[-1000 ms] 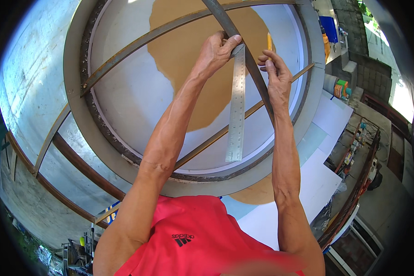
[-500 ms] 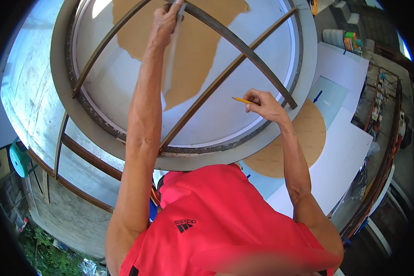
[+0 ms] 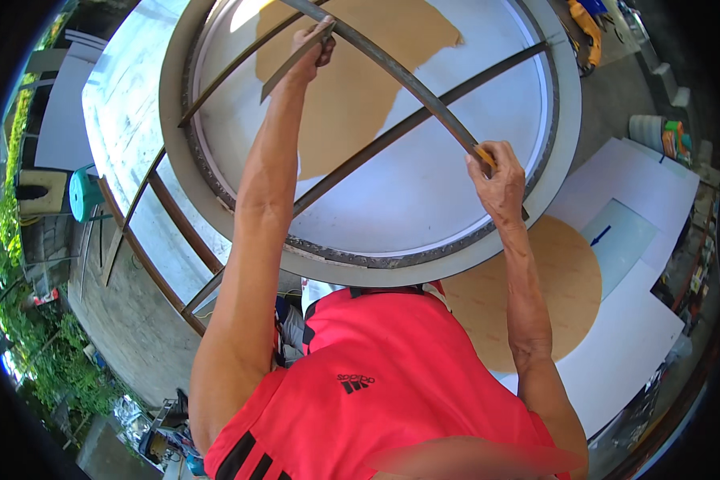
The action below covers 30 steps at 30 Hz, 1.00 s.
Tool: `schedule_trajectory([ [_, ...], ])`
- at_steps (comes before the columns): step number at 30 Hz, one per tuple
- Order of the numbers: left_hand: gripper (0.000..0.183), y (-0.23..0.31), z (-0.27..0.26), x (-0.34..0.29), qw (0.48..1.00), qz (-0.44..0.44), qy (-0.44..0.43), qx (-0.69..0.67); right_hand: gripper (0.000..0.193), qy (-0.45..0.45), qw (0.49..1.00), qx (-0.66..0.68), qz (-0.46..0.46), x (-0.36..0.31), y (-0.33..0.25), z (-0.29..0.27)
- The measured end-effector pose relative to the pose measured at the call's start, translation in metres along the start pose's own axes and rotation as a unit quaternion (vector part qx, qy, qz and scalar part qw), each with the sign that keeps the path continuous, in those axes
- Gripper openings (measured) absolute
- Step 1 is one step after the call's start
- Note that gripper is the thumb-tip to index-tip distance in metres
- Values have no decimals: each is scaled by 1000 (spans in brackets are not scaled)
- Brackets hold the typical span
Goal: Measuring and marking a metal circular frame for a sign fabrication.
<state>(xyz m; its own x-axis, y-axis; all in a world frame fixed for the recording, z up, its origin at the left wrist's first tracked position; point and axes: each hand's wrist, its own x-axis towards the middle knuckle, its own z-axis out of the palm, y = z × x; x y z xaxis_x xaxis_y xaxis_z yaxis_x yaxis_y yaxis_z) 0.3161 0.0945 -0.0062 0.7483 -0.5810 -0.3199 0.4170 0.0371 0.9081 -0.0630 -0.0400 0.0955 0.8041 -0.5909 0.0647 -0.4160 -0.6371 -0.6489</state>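
Above round frame, left hand grips ruler, long axis slanting lower-left; right hand pinches pencil near curved bar.

The metal ruler, a plain grey strip seen at a slant, tilts down to the left, its upper end close to the curved bar and its lower end free over the opening of the round frame. That bar — dark, narrow and gently bowed — runs diagonally to the frame's lower right and crosses a second dark bar on the way. The yellow pencil, only partly visible, slants at the curved bar's lower stretch — whether its tip touches is unclear.
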Motion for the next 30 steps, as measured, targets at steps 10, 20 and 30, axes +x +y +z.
schedule_trajectory([
  [10,39,2,1,0,999,31,39,-9,24,-87,980,-177,-16,31,30,20],
  [20,35,15,9,-30,996,41,57,-52,29,-74,992,-82,-61,26,39,16],
  [30,36,5,2,-18,997,37,39,-49,20,-85,988,-86,-95,33,39,16],
])
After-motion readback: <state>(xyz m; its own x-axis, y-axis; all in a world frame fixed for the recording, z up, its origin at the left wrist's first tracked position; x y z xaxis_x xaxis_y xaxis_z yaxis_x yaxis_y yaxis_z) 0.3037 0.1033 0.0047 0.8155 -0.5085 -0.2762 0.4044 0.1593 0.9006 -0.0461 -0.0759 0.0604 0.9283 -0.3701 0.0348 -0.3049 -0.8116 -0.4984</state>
